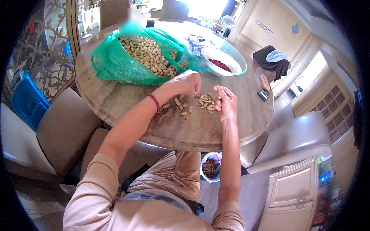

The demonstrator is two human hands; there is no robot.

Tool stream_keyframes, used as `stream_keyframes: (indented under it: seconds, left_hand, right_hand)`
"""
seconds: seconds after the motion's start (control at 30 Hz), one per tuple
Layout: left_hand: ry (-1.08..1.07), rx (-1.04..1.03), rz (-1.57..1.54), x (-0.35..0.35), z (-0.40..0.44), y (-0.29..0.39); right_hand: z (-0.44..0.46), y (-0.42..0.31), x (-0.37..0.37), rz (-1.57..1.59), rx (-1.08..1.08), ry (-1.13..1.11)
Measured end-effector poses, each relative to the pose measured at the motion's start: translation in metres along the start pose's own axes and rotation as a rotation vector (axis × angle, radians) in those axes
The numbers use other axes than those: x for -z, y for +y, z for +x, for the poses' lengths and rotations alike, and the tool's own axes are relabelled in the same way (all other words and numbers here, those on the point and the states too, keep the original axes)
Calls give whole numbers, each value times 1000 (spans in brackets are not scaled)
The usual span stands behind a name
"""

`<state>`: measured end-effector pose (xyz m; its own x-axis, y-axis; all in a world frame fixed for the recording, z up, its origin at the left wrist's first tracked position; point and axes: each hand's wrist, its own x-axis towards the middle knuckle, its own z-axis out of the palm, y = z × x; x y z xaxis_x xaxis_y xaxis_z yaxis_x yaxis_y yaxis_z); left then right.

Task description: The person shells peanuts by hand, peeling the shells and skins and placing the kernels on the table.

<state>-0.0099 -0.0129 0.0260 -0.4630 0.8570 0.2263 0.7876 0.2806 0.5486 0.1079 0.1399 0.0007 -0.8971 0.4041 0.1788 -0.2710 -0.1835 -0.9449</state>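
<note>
- Your left hand (189, 83) was curled over the table (177, 133); couldn't tell if it gripped anything.
- Your right hand (226, 102), fingers bent toward thumb, was beside the pod pile (206, 102); grip unclear.
- Loose peanuts (184, 113) lay below your left hand.
- Beyond your hands: green bag (127, 79) of peanuts, white bowl (207, 55) with red contents.

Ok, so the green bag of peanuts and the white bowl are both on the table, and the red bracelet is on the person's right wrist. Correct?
Not quite: the head view shows the red bracelet on the left wrist; the right wrist is bare. The green bag of peanuts and the white bowl are on the table.
</note>
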Motion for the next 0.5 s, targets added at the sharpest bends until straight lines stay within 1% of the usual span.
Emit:
stream_keyframes:
  seconds: [0.03,0.1,0.13,0.2,0.23,0.3,0.33,0.4,0.47,0.5]
  left_hand:
    - [4,-2,1,-2,1,-2]
    - [250,-196,-159,-4,3,-3]
    - [254,-202,-160,-4,4,-3]
    - [155,-84,-600,-3,5,-2]
    - [155,-90,-599,-2,5,0]
    - [99,2,-819,-1,4,3]
    - [101,0,-818,0,2,5]
    - [149,49,-999,-1,1,7]
    - [164,17,-1049,-3,3,3]
    - [176,-12,-1099,-4,4,4]
  right_hand:
    - [0,1,0,-2,4,-2]
    - [0,1,-1,-63,4,38]
    - [-1,1,-2,-67,10,38]
    - [-2,0,-4,-121,29,47]
    - [0,2,-2,-110,30,20]
    - [-1,3,-2,-128,38,-5]
    - [-1,3,-3,-144,42,-33]
    - [-2,3,-5,-189,26,0]
    - [-3,4,-7,-241,138,-71]
    - [-1,8,-10,-258,233,-74]
